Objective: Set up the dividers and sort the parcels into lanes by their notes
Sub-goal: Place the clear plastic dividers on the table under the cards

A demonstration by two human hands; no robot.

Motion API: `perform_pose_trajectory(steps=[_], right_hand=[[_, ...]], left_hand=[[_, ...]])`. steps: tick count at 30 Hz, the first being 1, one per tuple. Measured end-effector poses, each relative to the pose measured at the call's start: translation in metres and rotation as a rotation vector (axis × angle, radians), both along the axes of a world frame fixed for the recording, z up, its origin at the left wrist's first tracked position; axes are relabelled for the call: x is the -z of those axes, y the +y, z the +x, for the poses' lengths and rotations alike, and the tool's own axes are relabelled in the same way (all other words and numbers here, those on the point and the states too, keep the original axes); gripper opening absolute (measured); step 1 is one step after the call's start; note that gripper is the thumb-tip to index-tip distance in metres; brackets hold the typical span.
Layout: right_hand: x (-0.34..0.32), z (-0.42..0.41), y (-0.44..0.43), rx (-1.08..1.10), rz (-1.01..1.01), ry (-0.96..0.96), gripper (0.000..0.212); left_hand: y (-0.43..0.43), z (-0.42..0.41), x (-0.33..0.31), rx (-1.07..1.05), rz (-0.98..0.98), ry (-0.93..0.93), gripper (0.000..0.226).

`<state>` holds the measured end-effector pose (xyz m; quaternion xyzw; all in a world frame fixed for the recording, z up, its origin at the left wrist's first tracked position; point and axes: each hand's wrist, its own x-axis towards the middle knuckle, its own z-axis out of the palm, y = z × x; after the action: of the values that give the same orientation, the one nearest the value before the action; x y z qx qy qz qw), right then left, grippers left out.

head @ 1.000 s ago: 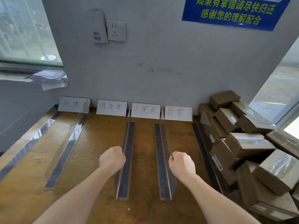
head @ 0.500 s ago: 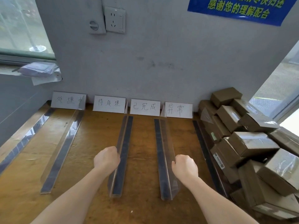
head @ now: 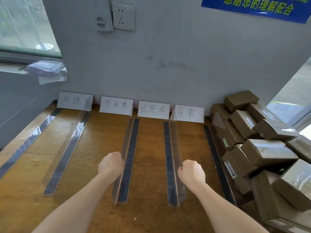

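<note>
Clear dividers (head: 168, 148) lying lengthwise, brown taped parcels (head: 267, 152) heaped at right

grey painted wall (head: 168, 56), smudged dark near mid-height. white socket (head: 123, 15) mounted high, touching a grey dial plate (head: 101, 22) on its left. blue sign (head: 262, 7) with yellow characters at upper right, cut by the frame. window (head: 25, 22) at left above a sill (head: 10, 68) bearing a wrapped packet (head: 43, 68). worn wooden tabletop (head: 151, 143) set against the wall. glazed opening (head: 292, 98) at right, daylit.

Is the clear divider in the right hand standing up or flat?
Standing up: the clear plastic divider has a wall rising off its black strip; right hand grips it.
</note>
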<state>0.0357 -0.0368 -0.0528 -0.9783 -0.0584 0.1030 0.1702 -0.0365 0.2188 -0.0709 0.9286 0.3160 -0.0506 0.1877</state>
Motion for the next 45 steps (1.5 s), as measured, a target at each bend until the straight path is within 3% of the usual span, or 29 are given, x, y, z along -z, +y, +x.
perform_pose_trajectory(steps=[14,25,45], right_hand=[[0.003,0.008,-0.006,-0.01,0.018,0.019,0.013],[0.004,0.008,-0.014,-0.008,0.035,-0.001,0.012],[0.006,0.011,-0.01,-0.01,0.025,-0.022,0.013]], left_hand=[[-0.004,0.012,-0.004,-0.016,0.016,0.012,0.015],[-0.003,0.013,-0.008,0.037,0.163,0.089,0.023],[-0.003,0.005,-0.011,0.063,0.176,0.087,0.021]])
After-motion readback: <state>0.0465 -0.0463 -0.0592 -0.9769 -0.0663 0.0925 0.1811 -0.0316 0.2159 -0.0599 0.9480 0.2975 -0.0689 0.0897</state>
